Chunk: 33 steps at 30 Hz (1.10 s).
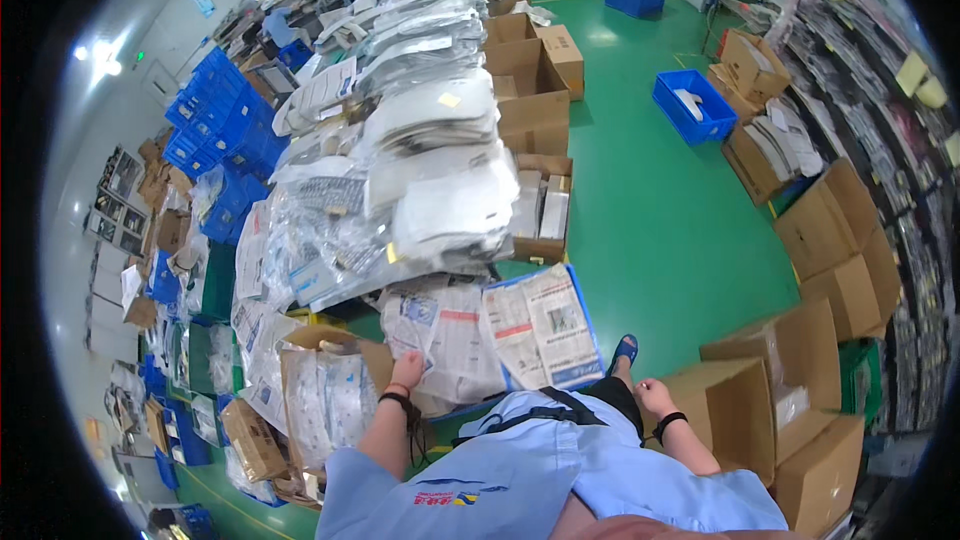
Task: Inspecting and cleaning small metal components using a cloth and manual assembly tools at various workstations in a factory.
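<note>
Nearest us, our right hand [652,398] hangs loosely curled at 5 o'clock, grasping nothing, beside a cardboard box [735,402]. Our left hand [406,371] at 7 o'clock pinches the newspaper sheets [445,335] covering a blue crate [592,340]. Beyond, at 12 o'clock, rise stacked plastic packets [420,160].

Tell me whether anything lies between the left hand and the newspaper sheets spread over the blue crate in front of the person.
Nothing visible does. The left hand already rests at the near edge of the newspaper sheets covering the blue crate. The open cardboard box of clear bags sits off to its left. The right hand hangs apart, beside another cardboard box.
</note>
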### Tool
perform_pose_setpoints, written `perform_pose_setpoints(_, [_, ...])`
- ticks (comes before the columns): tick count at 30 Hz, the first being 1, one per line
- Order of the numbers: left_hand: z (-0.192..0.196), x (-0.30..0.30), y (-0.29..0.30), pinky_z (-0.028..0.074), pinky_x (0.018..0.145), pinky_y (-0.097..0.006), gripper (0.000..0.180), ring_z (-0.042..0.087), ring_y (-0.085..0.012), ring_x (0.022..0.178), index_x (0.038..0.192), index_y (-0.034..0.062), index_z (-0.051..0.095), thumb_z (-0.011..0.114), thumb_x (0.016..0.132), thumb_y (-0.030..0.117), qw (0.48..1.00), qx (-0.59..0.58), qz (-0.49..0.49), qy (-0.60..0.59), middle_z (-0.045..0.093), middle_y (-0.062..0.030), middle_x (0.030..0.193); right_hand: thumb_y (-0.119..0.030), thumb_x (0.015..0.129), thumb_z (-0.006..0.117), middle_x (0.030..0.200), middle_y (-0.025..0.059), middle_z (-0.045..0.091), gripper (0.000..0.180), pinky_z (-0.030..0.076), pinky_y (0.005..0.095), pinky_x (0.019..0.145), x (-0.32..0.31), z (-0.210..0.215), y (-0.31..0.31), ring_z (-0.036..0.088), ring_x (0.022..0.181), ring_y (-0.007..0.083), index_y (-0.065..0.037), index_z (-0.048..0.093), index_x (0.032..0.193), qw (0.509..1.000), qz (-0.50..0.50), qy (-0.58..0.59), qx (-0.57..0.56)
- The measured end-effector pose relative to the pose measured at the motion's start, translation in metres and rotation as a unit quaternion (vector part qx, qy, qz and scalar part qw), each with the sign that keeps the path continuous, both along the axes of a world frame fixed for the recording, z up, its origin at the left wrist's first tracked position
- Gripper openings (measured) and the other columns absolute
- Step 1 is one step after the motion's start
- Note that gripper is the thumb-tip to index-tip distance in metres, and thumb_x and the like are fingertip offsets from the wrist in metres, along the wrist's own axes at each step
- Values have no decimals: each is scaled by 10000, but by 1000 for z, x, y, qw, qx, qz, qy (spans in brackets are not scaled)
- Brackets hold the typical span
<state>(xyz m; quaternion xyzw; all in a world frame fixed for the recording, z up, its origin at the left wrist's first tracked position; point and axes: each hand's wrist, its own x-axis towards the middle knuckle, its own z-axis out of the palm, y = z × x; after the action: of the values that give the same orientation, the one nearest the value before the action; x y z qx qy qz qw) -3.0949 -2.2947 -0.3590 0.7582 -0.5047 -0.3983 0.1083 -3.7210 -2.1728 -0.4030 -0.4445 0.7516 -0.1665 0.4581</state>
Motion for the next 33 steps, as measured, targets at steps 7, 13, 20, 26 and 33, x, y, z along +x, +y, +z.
perform_pose_setpoints(7, [-14,-296,-209,508,704,-325,306,651,-199,780,980,28,644,489,919,285,993,36,-49,105,691,-91,858,-202,835,589,750,145,655,198,477,357,666,-233,-19,-192,621,708,248,-19,662,857,997,-66,-9,-23])
perform_pose_setpoints(13, [-28,-424,-284,520,699,-355,301,646,-234,781,1015,37,625,503,917,294,944,187,76,260,677,-121,913,-239,823,524,929,225,660,292,481,434,806,-429,-61,-298,615,901,398,-5,665,928,975,-149,105,129])
perform_pose_setpoints(20, [-36,-433,-310,534,663,-383,178,677,-266,788,828,27,655,511,842,132,915,164,-312,-199,698,-124,905,-283,837,515,1032,275,607,352,462,469,851,-493,-41,-504,576,991,422,10,627,995,978,58,153,130])
perform_pose_setpoints(26, [-117,-487,-510,510,786,-445,209,644,-288,958,944,62,650,527,874,216,862,64,-457,-210,676,-142,962,-300,856,558,729,162,621,313,478,373,651,-532,-26,-750,596,688,307,5,621,876,992,54,108,-28])
perform_pose_setpoints(33, [174,-670,-1063,417,639,-319,257,491,-194,684,791,44,543,406,972,164,923,-361,-132,-4,505,-81,730,-178,885,580,723,48,574,161,439,297,638,-594,87,-1039,507,671,126,-23,624,886,975,-107,6,-194])
